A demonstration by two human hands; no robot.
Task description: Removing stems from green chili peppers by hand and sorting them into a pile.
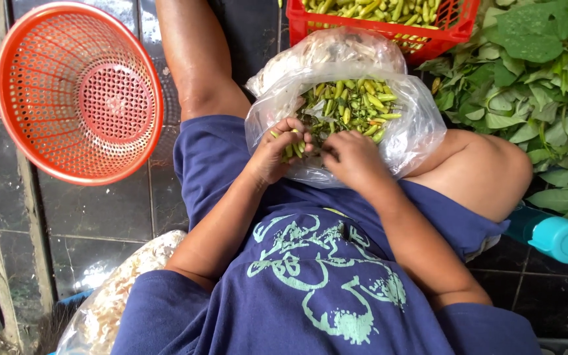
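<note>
The person is sitting low with knees apart, and a clear plastic bag (402,141) of green chillies (353,105) is resting in the lap, seemingly so both hands can work over it without reaching. The left hand (277,152) is curling closed around a few chillies at the bag's near edge, fingers pinching them. The right hand (353,160) is lying knuckles-up just beside it on the bag's mouth; whether it is gripping anything cannot be told, since the fingers are tucked under.

Beyond the bag, a second tied clear bag (327,49) is lying against it, and a red crate (428,29) of more chillies is standing within arm's reach. An orange mesh basket (77,92) is tilting on its side to the person's left. A heap of green leaves (534,72) is spreading on the right, with a teal bottle (553,235) near the knee. The floor (100,210) is dark, wet-looking tile.
</note>
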